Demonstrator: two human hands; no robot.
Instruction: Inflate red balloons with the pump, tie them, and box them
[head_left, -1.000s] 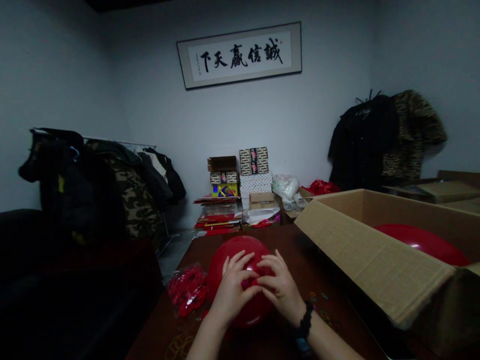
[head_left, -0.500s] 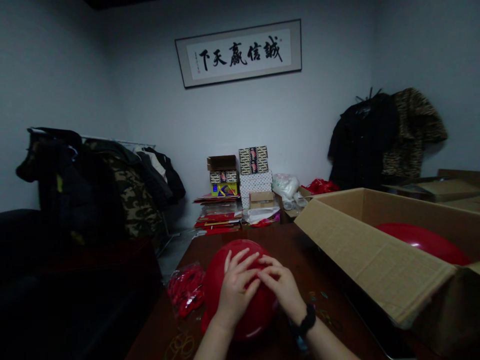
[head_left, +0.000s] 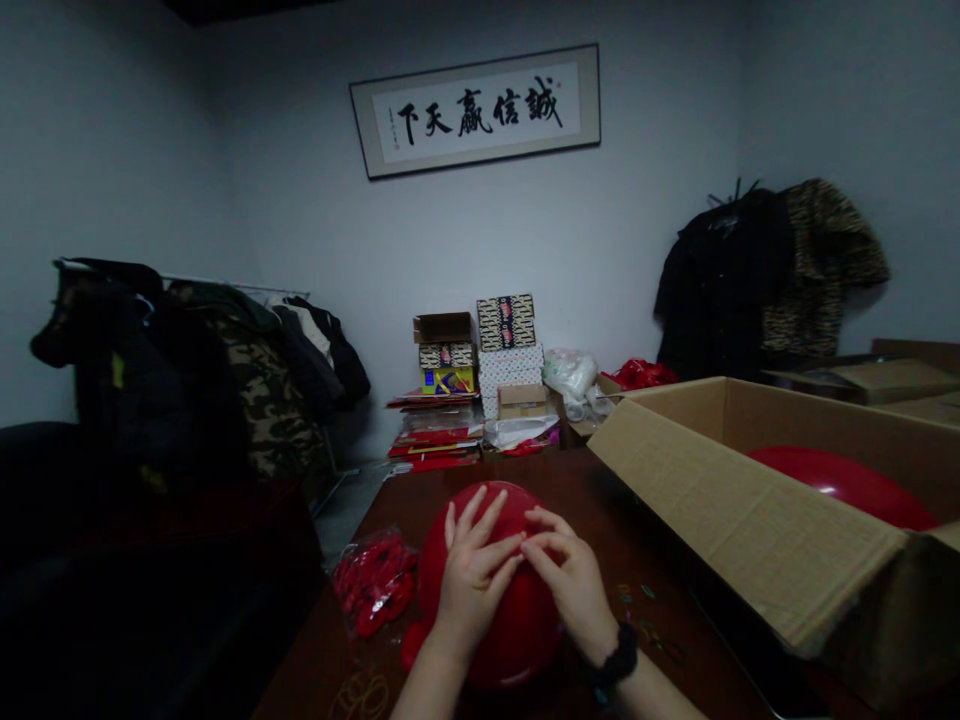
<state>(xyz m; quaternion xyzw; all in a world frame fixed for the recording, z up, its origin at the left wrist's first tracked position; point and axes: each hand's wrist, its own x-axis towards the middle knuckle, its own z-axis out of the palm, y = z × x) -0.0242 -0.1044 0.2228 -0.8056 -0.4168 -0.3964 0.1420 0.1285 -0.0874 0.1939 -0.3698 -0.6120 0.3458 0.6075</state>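
Note:
A round, glossy red balloon rests on the dark brown table in front of me. My left hand lies over its left side, thumb and forefinger pinched together while the other fingers spread across the surface. Opposite it, my right hand pinches with thumb and forefinger, a dark band round its wrist. The fingertips of both hands meet at the balloon's upper middle; the small bit between them is mostly hidden. Left of the balloon sits a clear plastic bag of red items.
An open cardboard box at the right holds another round red thing. Rubber bands lie on the table. Stacked boxes stand beyond it; coats hang on a rack at the left.
The balloon and both hands have shifted slightly to the right in view. My left fingers are spread a little wider, and the fingertips still meet on the balloon.

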